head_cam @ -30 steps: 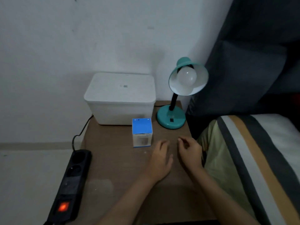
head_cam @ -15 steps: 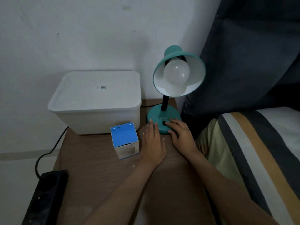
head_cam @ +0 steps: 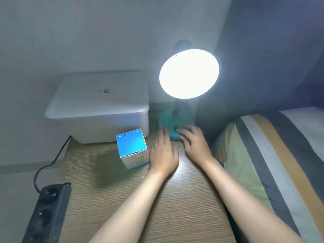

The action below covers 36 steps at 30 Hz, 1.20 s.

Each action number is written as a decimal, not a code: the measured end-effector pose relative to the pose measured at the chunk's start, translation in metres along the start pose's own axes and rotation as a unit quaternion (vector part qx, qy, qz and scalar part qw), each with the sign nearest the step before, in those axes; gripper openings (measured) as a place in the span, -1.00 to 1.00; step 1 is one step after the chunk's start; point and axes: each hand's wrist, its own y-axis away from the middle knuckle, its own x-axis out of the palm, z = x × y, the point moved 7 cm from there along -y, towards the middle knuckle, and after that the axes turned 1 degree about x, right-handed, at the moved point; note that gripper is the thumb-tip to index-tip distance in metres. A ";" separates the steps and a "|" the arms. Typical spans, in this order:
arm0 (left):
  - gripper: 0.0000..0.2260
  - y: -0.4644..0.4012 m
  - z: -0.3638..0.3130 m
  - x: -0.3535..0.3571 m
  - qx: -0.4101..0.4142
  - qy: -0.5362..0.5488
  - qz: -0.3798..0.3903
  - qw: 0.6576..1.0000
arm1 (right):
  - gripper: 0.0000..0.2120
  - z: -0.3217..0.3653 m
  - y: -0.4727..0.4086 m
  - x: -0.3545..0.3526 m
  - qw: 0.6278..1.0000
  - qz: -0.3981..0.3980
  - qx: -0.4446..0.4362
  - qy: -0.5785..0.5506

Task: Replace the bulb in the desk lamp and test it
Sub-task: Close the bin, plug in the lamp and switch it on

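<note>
The teal desk lamp stands at the back of the wooden table (head_cam: 122,199), and its shade (head_cam: 189,73) glows bright white, so the bulb inside is lost in glare. My right hand (head_cam: 194,142) rests on the lamp's round base (head_cam: 172,118), fingertips at the dark switch. Flat on the table lies my left hand (head_cam: 164,151), its fingertips touching the base's left edge and holding nothing. A blue-topped bulb box (head_cam: 132,148) stands just left of my left hand.
A white lidded plastic bin (head_cam: 98,106) sits against the wall behind the box. A black power strip (head_cam: 47,214) lies at the table's left edge with its cable (head_cam: 45,167) trailing back. A striped pillow (head_cam: 273,155) borders the table on the right.
The lamp has come on and now floods the scene with light. My hands moved forward from the table's middle to the lamp base, and my head moved closer.
</note>
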 end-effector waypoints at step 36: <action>-0.41 0.000 0.003 0.001 0.010 0.018 -0.006 1.000 | -0.59 0.011 -0.001 0.003 0.995 0.036 -0.006 0.094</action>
